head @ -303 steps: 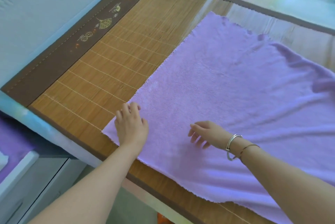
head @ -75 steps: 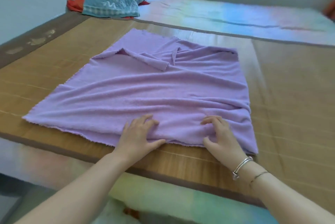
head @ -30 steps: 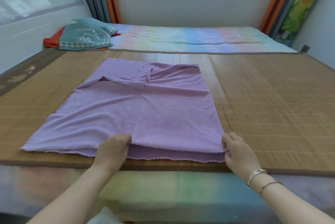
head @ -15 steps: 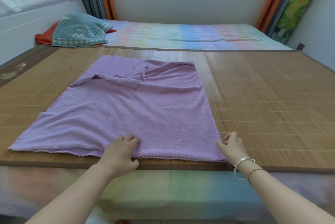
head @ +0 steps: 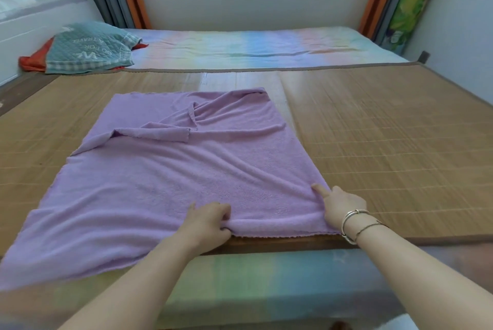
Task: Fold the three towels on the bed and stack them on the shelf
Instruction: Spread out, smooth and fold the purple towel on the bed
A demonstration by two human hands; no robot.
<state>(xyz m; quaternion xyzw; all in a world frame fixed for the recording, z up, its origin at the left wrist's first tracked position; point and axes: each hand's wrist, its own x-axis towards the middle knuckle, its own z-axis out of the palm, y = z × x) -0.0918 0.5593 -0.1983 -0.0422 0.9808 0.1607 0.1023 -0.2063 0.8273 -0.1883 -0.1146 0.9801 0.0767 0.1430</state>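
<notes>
While the left hand (head: 206,223) pinches the purple towel's (head: 170,177) near edge, the right hand (head: 340,207) grips the corner just beside its fingers (head: 318,188).

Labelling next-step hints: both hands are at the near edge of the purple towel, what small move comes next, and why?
Probably lift the near edge and carry it to the far edge. The left hand pinches the purple terry towel at its near hem, and the right hand grips the near right corner. The towel lies spread on the woven bamboo mat, with a flap bunched at the far side, so it needs another fold.
</notes>
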